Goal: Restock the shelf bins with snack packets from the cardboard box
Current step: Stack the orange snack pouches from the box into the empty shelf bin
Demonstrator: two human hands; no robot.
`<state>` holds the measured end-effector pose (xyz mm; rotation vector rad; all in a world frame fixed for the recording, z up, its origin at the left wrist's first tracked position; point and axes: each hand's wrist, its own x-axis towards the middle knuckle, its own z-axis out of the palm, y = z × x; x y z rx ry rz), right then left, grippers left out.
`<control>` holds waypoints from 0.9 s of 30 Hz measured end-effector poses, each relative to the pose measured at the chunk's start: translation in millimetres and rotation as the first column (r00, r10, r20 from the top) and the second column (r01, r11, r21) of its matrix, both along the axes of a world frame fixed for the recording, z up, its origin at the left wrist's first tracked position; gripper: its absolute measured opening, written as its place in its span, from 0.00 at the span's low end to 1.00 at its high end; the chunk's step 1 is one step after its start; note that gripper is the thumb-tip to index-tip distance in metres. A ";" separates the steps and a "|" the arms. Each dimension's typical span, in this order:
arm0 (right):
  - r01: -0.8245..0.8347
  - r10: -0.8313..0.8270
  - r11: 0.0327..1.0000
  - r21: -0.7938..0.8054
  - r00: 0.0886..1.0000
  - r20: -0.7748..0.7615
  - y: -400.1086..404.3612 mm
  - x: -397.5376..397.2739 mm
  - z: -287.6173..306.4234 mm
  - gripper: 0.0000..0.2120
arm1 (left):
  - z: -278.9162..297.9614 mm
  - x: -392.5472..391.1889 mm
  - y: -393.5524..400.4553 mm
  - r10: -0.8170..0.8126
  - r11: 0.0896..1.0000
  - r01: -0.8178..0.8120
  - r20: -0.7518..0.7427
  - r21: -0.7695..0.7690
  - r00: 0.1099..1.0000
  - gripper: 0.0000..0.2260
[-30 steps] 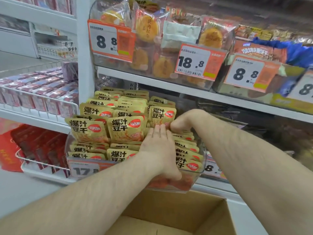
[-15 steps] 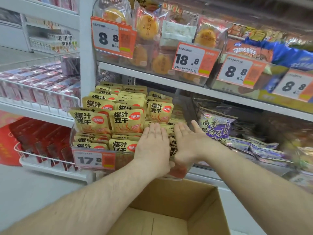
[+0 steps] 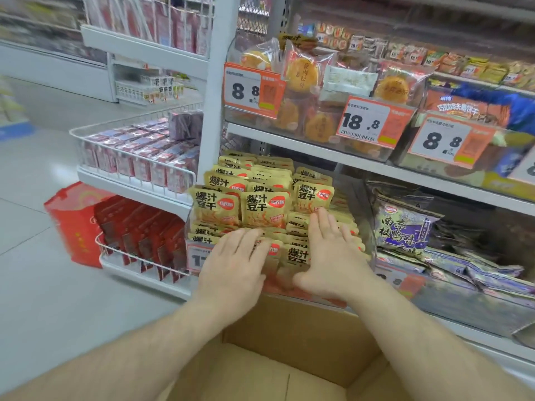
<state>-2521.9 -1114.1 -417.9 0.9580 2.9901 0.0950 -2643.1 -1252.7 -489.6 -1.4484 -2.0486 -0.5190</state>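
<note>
Yellow snack packets point(image 3: 265, 208) with black lettering fill a clear shelf bin point(image 3: 369, 227), stacked in rows. My left hand point(image 3: 236, 263) lies flat, fingers apart, on the front packets and covers part of the bin's price tag. My right hand point(image 3: 330, 256) rests flat beside it on the right-hand packets, fingers spread. Neither hand holds a packet. Below my forearms stands the open cardboard box point(image 3: 289, 357); the part of its inside that shows holds no packets.
To the right, purple snack bags point(image 3: 405, 227) lie in the neighbouring bin. Pastry packets point(image 3: 304, 73) and price tags sit on the shelf above. Wire racks point(image 3: 139, 157) of red boxes and a red bag point(image 3: 75, 221) stand at the left by grey floor.
My right hand came back from the rear packets to the front and now lies flat. My left hand slid slightly left. The view pulled back and turned left.
</note>
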 end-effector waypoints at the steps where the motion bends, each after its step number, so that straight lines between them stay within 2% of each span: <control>1: 0.007 -0.007 0.999 0.031 1.000 -0.012 -5.5 -6.9 -3.2 0.57 | -3.5 -10.8 -4.7 0.054 0.998 -0.054 0.014 -0.025 0.998 0.33; 4: 0.031 -0.028 0.992 0.121 0.999 -0.033 -18.6 -21.2 -22.1 0.56 | -13.5 -29.7 -6.5 0.112 0.991 -0.111 0.007 -0.074 0.994 0.40; 8: 0.026 -0.015 0.981 0.195 0.998 -0.058 -20.7 -24.2 -36.6 0.50 | -22.3 -39.7 -0.7 0.076 0.997 -0.076 -0.020 -0.008 0.997 0.38; 11: 0.045 -0.040 0.982 0.182 0.999 -0.035 -21.1 -23.2 -32.5 0.50 | -17.1 -42.2 -0.6 0.039 0.999 -0.039 -0.003 0.008 0.999 0.38; 13: 0.070 -0.050 0.981 0.179 0.993 -0.110 -30.8 -19.9 -32.6 0.51 | -13.6 -45.1 -4.3 0.015 0.999 -0.013 -0.035 0.043 0.999 0.37; 15: 0.028 0.048 0.962 0.270 0.962 -0.270 -46.6 -17.0 -38.9 0.50 | -13.4 -53.1 -11.1 0.002 0.994 0.007 -0.078 0.108 0.997 0.35; 17: -0.058 0.183 0.942 0.332 0.915 -0.359 -57.1 -22.5 -53.0 0.45 | -14.7 -61.8 -16.6 0.010 0.990 0.006 -0.115 0.138 0.993 0.33; 19: -0.110 0.258 0.921 0.374 0.891 -0.372 -58.6 -36.2 -66.8 0.40 | -15.6 -66.7 -18.4 0.010 0.992 0.010 -0.155 0.124 0.988 0.31; 22: -0.107 0.316 0.875 0.472 0.865 -0.390 -52.9 -53.8 -81.4 0.24 | -15.0 -66.4 -15.2 0.018 0.992 0.004 -0.174 0.127 0.985 0.30; 27: -0.139 0.333 0.883 0.449 0.860 -0.388 -48.3 -54.4 -79.7 0.24 | -13.2 -60.4 -13.1 0.031 0.991 -0.018 -0.104 0.131 0.994 0.32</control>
